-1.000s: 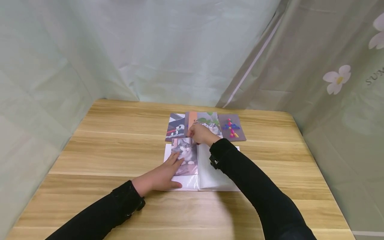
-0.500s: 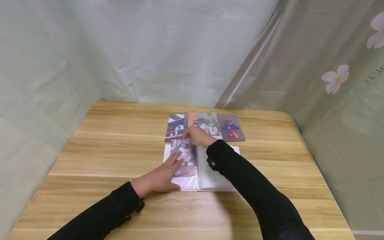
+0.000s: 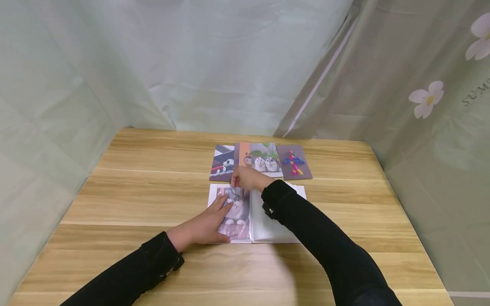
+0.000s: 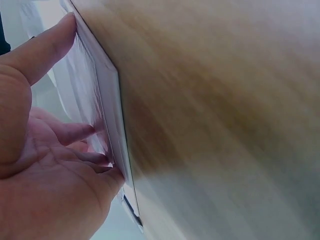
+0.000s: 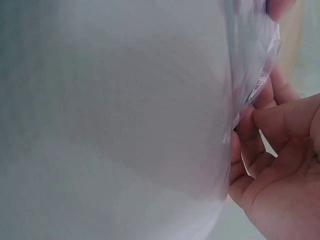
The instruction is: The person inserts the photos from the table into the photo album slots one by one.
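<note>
An opened photo album (image 3: 273, 225) with clear pockets lies on the table. On its left page, a photo of a grey and white cat (image 3: 236, 216) sits under a shiny clear sleeve. My left hand (image 3: 203, 224) rests on that page with fingers spread; the left wrist view shows the fingertips of this hand (image 4: 60, 150) touching the sleeve and page edge. At the page's top, my right hand (image 3: 249, 177) pinches the upper edge of the cat photo. In the right wrist view, thumb and finger of the hand (image 5: 285, 160) meet at the crinkled clear film (image 5: 250, 60).
Behind the album lie several pictures side by side: a dark cartoon print (image 3: 223, 163), a photo of two hamsters with leaves (image 3: 268, 159), and a grey card with a colourful figure (image 3: 294, 162). A pale curtain (image 3: 229, 63) borders the wooden table (image 3: 153, 182).
The cat photo has slid down toward me inside the clear sleeve, its lower edge now near the page bottom. My right hand has moved down with it. The left hand has stayed in place.
</note>
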A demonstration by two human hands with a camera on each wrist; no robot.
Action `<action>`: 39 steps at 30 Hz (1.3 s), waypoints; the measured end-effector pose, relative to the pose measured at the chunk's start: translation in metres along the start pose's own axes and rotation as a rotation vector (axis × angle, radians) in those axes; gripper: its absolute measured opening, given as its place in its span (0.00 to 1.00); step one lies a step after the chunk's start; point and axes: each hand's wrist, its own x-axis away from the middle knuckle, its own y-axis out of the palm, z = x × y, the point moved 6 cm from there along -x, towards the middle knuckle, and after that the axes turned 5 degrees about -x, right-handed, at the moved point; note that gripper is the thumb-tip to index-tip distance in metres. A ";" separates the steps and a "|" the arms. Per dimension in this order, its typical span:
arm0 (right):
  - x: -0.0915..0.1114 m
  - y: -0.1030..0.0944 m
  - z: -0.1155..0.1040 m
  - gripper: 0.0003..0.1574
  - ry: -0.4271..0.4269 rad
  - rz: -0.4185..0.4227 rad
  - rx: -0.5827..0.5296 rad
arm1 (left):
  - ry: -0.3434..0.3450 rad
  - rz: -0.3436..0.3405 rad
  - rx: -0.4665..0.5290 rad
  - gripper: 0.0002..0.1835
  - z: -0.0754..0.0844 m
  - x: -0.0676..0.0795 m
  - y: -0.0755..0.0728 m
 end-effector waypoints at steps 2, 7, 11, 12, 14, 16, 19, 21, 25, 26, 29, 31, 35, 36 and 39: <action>0.001 0.001 0.000 0.20 -0.001 -0.013 0.001 | 0.005 0.002 0.003 0.53 0.000 0.000 0.000; 0.004 0.000 -0.001 0.21 -0.011 -0.030 -0.017 | 0.002 -0.005 0.004 0.53 0.000 0.001 0.000; 0.008 -0.001 -0.002 0.23 -0.018 -0.028 -0.046 | -0.007 -0.012 0.011 0.53 -0.001 0.001 0.000; 0.010 -0.001 -0.002 0.23 -0.023 -0.029 -0.052 | -0.011 -0.015 0.014 0.53 -0.001 0.000 0.001; 0.013 -0.003 -0.003 0.22 -0.053 -0.031 -0.050 | -0.019 -0.018 0.016 0.53 -0.002 0.000 0.002; 0.017 -0.007 -0.004 0.18 -0.087 -0.026 -0.044 | -0.024 -0.019 0.022 0.53 -0.003 0.000 0.003; 0.024 -0.021 -0.003 0.13 -0.115 0.001 -0.049 | -0.035 -0.017 0.028 0.54 -0.003 -0.001 0.004; 0.030 -0.033 0.001 0.12 -0.098 0.030 -0.073 | -0.044 -0.017 0.031 0.54 -0.004 -0.001 0.004; 0.042 -0.059 0.018 0.12 -0.016 0.099 -0.129 | -0.060 -0.023 0.023 0.54 -0.005 -0.001 0.004; 0.045 -0.065 0.023 0.13 0.013 0.115 -0.144 | -0.063 -0.023 0.023 0.54 -0.006 -0.001 0.004; 0.052 -0.080 0.041 0.14 0.098 0.158 -0.177 | -0.076 -0.027 0.018 0.55 -0.007 -0.001 0.004; 0.057 -0.089 0.055 0.15 0.147 0.199 -0.184 | -0.080 -0.028 0.018 0.55 -0.007 0.000 0.004; 0.066 -0.106 0.086 0.12 0.233 0.270 -0.162 | -0.076 -0.027 0.024 0.55 -0.006 0.001 0.003; 0.069 -0.110 0.093 0.12 0.257 0.285 -0.171 | -0.074 -0.028 0.021 0.55 -0.006 0.001 0.003; 0.078 -0.118 0.114 0.13 0.341 0.312 -0.184 | -0.061 -0.024 0.020 0.54 -0.004 0.001 0.003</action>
